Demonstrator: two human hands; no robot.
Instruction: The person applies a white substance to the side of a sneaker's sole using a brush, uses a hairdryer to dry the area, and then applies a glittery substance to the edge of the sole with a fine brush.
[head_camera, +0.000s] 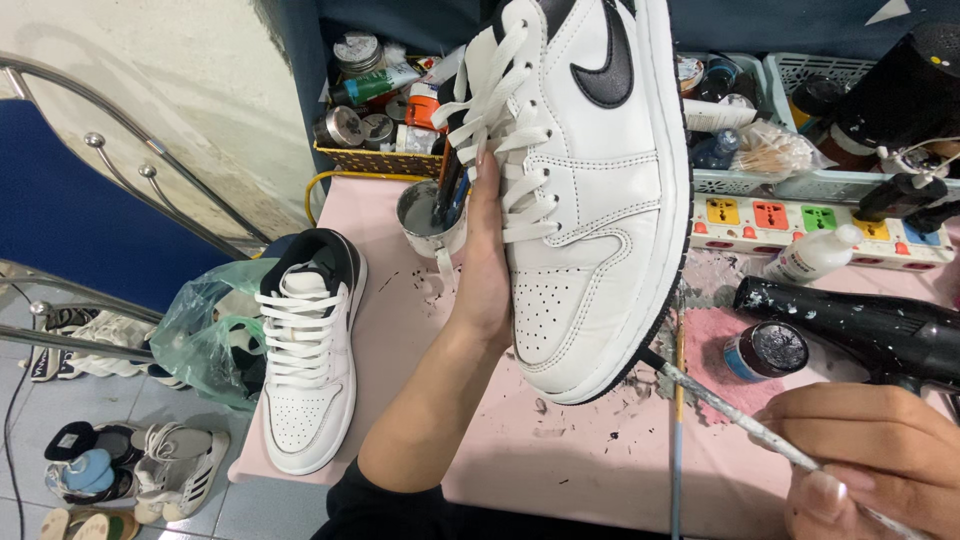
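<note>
- The left hand (487, 262) is raised upright with its fingers curled around the laced side of a white leather high-top sneaker with a black curved side mark and black sole edge (590, 190), gripping it and holding it up above the counter (580, 460), toe pointing down and the side panel facing the camera.
- The right hand (868, 462) is closed in a pinch on a thin paint-flecked brush with a pale handle (735, 415), near its rear end; the brush tip touches the black sole edge close to the toe.
- The sneaker's upper looks clean white, with perforations on the toe box, stitched panels and white laces (the tongue and collar are black).
- Its matching second white and black sneaker (308, 360) lies flat on the pink counter's left edge, well apart.
- A small round jar with a dark lid (768, 350) sits just beside a black hair dryer (860, 325).
</note>
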